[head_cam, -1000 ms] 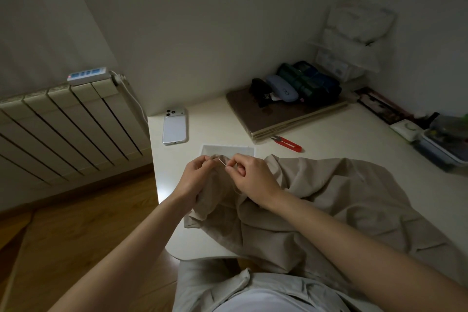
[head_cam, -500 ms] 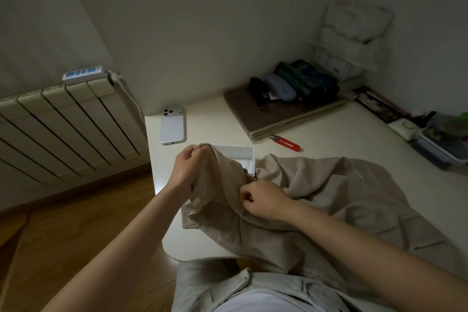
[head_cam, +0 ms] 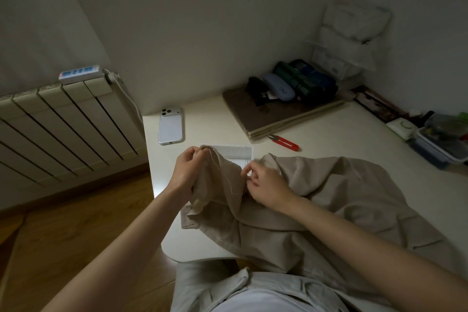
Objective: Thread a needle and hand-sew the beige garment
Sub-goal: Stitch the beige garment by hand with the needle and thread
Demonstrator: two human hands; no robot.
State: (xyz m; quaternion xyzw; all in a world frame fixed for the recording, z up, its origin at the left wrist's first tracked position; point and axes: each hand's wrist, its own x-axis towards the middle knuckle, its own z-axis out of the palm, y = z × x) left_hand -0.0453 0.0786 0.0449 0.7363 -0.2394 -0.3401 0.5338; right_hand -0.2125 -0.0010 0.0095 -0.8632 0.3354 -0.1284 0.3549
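The beige garment lies crumpled across the white table and hangs over its near edge. My left hand grips a raised fold of the cloth at its left end. My right hand is a little to the right, its fingertips pinched together at the cloth. A pale thread runs slack from the fold in my left hand down toward my right hand. The needle itself is too small to make out.
A white phone lies at the table's back left. Red thread snips lie behind the garment, a white flat box just beyond my hands. A brown board with cases stands at the back, plastic containers at right. A radiator is at left.
My hands, close together a second ago, have drawn apart. The left lifted the fold; the right dropped down, then rose again, and a length of thread now shows between them.
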